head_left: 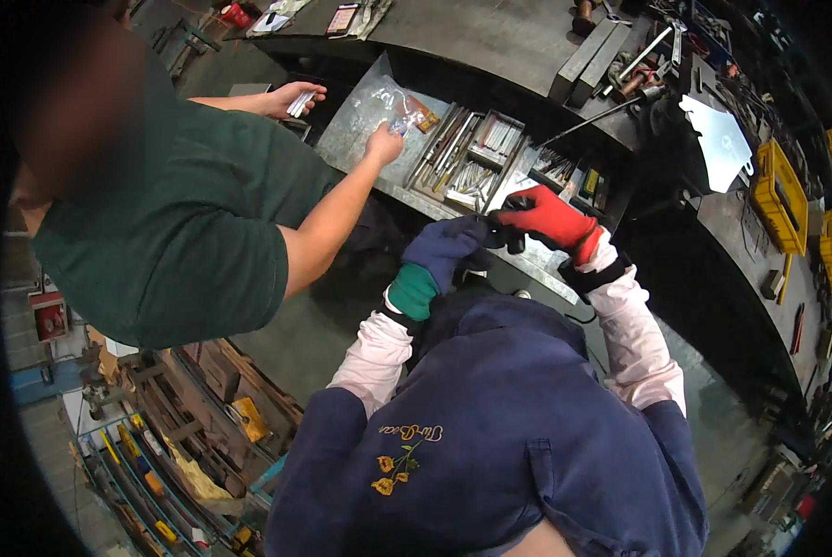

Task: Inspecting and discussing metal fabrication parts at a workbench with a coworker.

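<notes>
My left hand (442,247), in a blue glove with a green cuff, and my right hand (553,221), in a red glove, meet above the front edge of an open drawer (546,277). Both are closed on a small black object (507,234) between them, whose kind I cannot make out. Just beyond lie a white paper (510,189), a box of thin metal rods (497,139) and several loose bits (471,180). On the left, a co-worker's hand (385,145) touches a clear plastic bag (369,100); the other hand (295,99) holds small pale sticks.
The co-worker in a green shirt (184,213) stands close on my left. A curved metal workbench (490,37) carries steel bars (590,60), a white cut sheet (717,144) and yellow crates (780,197). Racks of long metal pieces (170,446) stand at the lower left.
</notes>
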`<action>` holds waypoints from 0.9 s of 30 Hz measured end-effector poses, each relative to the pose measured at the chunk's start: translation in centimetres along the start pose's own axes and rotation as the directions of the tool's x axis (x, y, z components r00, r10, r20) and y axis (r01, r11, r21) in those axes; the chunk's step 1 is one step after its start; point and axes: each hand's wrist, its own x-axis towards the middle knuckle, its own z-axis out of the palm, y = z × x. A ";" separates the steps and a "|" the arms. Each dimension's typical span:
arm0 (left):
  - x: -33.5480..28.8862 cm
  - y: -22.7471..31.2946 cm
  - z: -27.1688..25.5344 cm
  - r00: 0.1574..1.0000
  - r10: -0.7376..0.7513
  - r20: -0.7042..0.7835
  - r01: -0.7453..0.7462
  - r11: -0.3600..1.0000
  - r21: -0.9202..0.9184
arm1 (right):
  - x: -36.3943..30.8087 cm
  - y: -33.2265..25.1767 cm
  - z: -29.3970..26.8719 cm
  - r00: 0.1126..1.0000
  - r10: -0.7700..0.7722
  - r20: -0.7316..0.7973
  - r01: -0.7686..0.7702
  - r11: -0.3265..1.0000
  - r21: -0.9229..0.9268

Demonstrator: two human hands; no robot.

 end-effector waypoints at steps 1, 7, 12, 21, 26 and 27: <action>0.0 0.3 0.1 1.000 0.000 0.002 0.000 1.000 0.002 | 0.5 -0.1 0.0 1.000 0.024 -0.013 -0.024 0.999 0.022; 0.4 1.0 -0.1 0.998 -0.011 -0.068 -0.003 0.980 -0.201 | 2.2 4.4 1.5 0.903 -0.333 -0.270 0.407 0.864 0.296; 0.4 1.2 -0.8 0.997 -0.018 -0.078 -0.008 0.951 -0.309 | 1.4 4.8 2.1 0.974 -0.076 -0.215 0.187 0.807 0.560; 0.9 0.6 -1.6 0.994 -0.058 -0.096 0.002 0.864 -0.504 | 0.9 5.0 3.0 0.977 -0.054 -0.205 0.172 0.767 0.618; 1.1 0.6 -1.5 0.987 -0.035 -0.155 -0.049 0.861 -0.507 | 0.7 4.2 3.1 0.972 -0.129 -0.198 0.222 0.779 0.586; 1.1 0.7 -1.4 0.983 -0.034 -0.183 -0.063 0.864 -0.500 | 0.7 4.2 3.0 0.971 -0.138 -0.195 0.227 0.788 0.572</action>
